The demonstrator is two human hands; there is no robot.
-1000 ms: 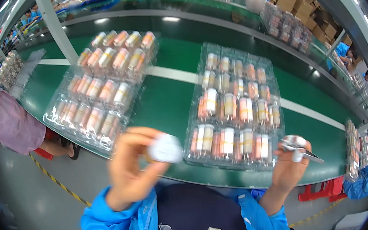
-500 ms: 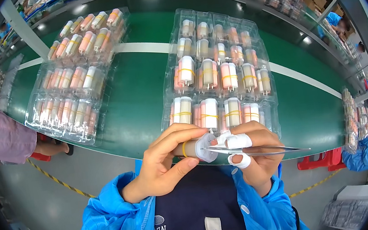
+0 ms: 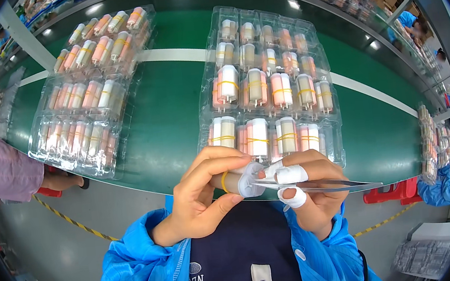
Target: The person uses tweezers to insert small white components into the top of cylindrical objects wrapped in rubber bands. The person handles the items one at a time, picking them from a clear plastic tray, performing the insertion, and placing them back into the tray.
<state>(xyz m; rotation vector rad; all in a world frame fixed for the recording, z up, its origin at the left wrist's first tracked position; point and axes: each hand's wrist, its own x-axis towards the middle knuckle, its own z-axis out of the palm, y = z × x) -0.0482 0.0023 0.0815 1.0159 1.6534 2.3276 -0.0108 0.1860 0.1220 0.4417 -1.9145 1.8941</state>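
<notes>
My left hand (image 3: pixel 201 198) grips a small beige cylinder with a white cap and a yellow band (image 3: pixel 239 181), held close to my chest. My right hand (image 3: pixel 309 195), with white tape on two fingers, holds metal tweezers (image 3: pixel 324 186) whose tip touches the cylinder's white cap. Just beyond my hands lies a clear plastic tray (image 3: pixel 268 85) on the green table (image 3: pixel 171 108), filled with rows of similar white, pink and beige cylinders bound with yellow bands.
A second clear tray (image 3: pixel 91 83) of cylinders lies to the left on the table. A person in a pink sleeve (image 3: pixel 1 171) stands at the left edge. Workers in blue (image 3: pixel 444 187) and more stacked trays (image 3: pixel 435 133) are at the right.
My hands came together from apart: the left brought the cylinder in and the right brought the tweezers to its cap. The view has tilted down closer to the trays.
</notes>
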